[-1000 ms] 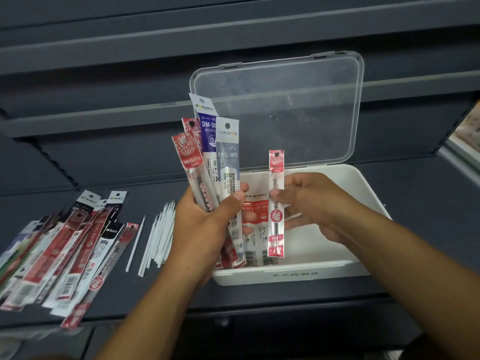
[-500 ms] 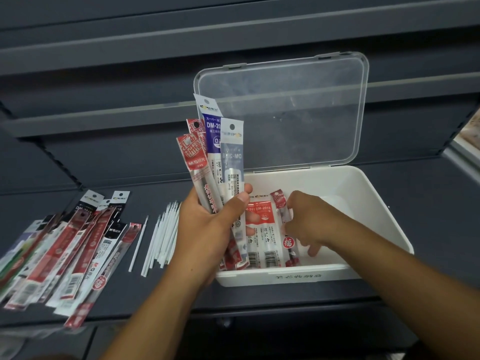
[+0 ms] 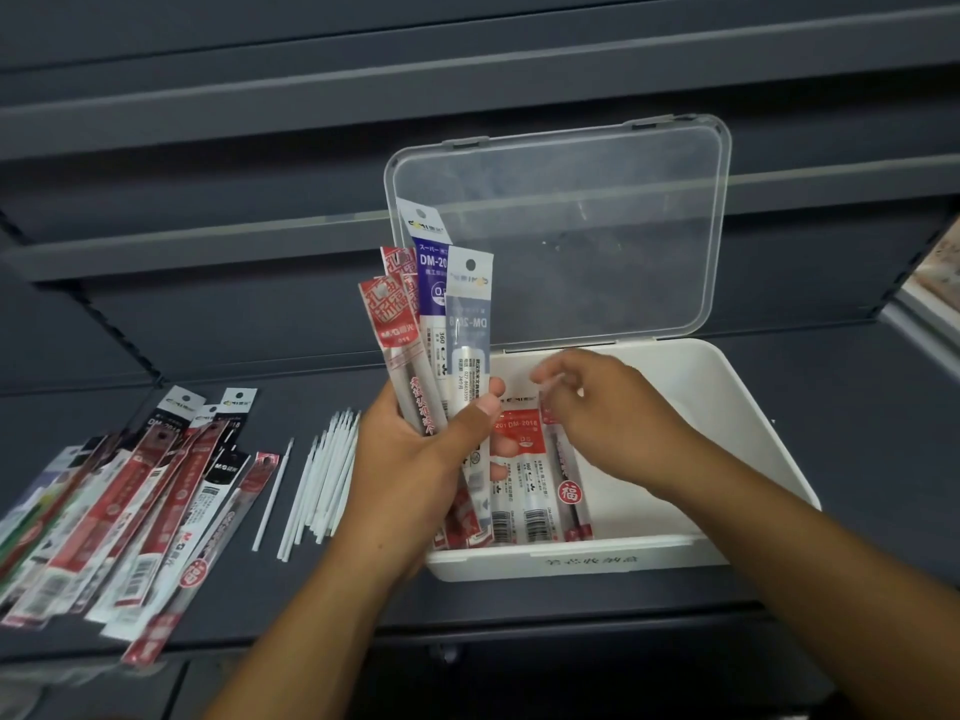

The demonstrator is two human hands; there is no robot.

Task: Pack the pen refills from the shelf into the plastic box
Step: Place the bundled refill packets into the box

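- Head view: the left hand (image 3: 415,459) grips a fan of refill packets (image 3: 447,324), thumb across the front and fingers behind, with the hang-hole ends pointing up; I judge they are held upright and spread so that single packets can be drawn off from the right side
- The lower ends of that fan dip over the near-left corner of the plastic box (image 3: 737,423), so anything that slips would likely fall inside
- The right hand (image 3: 608,413) hovers over the box, just right of the left thumb, with its fingers curled down and blurred; I cannot tell whether they pinch anything or are empty
- Straight below those fingertips a narrow red packet (image 3: 569,493) lies flat on the box floor, running lengthwise towards the person; its far end reaches up to the fingertips, but contact cannot be made out
- Between the two hands a wider red-and-white packet (image 3: 519,485) lies flat, side by side with the narrow one, which suggests a neat row being laid
- The clear lid (image 3: 571,226) stands open behind both hands, keeping the opening free; beyond the right wrist the box floor is bare
- Left of the left hand, near it, loose white refills (image 3: 322,480) lie on the shelf (image 3: 857,459); further left, well apart, is a spread pile of packets (image 3: 130,501), so much seems left to pack
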